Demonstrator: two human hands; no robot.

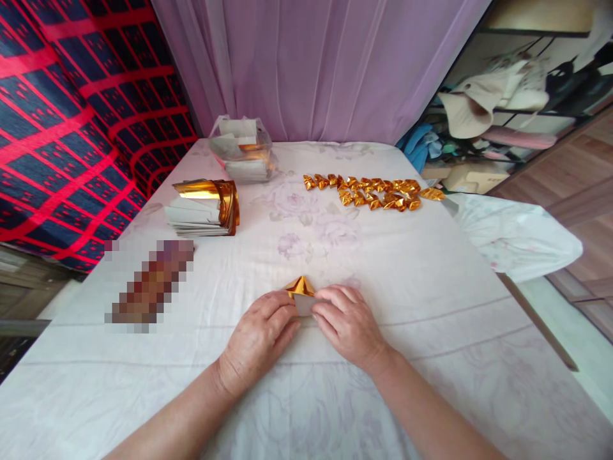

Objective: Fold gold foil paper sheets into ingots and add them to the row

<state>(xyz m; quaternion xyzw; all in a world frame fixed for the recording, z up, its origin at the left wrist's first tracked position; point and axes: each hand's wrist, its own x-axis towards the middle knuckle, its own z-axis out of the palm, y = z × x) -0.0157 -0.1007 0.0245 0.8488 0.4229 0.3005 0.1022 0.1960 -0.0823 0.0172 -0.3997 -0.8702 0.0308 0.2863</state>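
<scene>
The work surface is a table covered by a white cloth with a faint lilac floral print (407, 268), set against a sheer lilac curtain (316, 64); a red-and-navy patterned textile (71, 115) hangs at the left, and a cluttered shelf unit holding a beige hat (467, 108) stands at the right. At the near centre of the cloth, both hands meet on a small folded piece of gold foil paper with a pale grey underside (301, 294). The left hand (261, 335) rests palm down, its fingertips pressed against the left edge of the piece. The right hand (349, 326) lies opposite, its fingers curled over the right edge. Both hands are closed narrowly on the piece, pinching it from two sides while it lies on the cloth; its gold peak points away from the person, and its grey part sits between the fingertips. At the far left of the table, a stack of unfolded gold-faced paper sheets (204, 207) lies with its top sheets curling upward. Behind it stands a clear plastic bag holding more paper sheets (244, 153). At the far right, a loose row of small finished gold foil folds (373, 191) lies well apart from the hands. A pixelated oblong patch (148, 284) sits on the cloth to the left of the hands; what it is cannot be told.
</scene>
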